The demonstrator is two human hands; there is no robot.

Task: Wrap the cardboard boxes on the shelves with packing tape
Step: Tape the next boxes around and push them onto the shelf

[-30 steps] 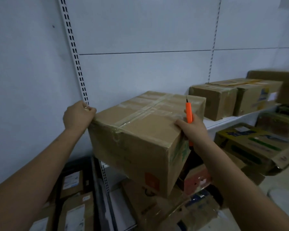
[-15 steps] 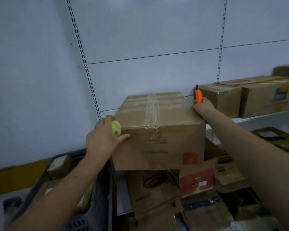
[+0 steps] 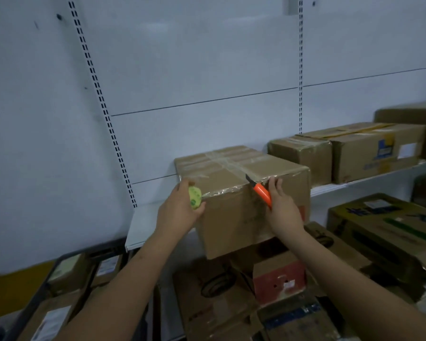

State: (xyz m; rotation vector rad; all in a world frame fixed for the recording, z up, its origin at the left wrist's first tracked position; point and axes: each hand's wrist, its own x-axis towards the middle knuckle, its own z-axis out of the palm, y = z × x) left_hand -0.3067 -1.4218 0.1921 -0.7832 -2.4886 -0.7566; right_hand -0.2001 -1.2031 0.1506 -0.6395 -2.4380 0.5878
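A taped brown cardboard box (image 3: pixel 234 220) stands on the white shelf (image 3: pixel 143 225), overhanging its front edge. My left hand (image 3: pixel 180 212) grips a small green tape roll (image 3: pixel 194 197) at the box's front left top corner. A strip of clear tape (image 3: pixel 221 191) runs from the roll along the front top edge. My right hand (image 3: pixel 282 205) holds an orange utility knife (image 3: pixel 261 190), its blade pointing up-left at the tape on that edge.
More taped boxes (image 3: pixel 303 158) (image 3: pixel 379 151) sit on the shelf to the right. Below lie a red and brown box (image 3: pixel 278 279), flattened cartons (image 3: pixel 219 303) and a printed carton (image 3: pixel 389 227). A dark crate with labelled parcels (image 3: pixel 67 271) stands lower left. The slotted wall panel (image 3: pixel 207 70) is behind.
The box has been turned and set further back on the shelf. My left hand brought the tape roll to the front left corner. My right hand swung the knife from the box's right side down onto the front edge.
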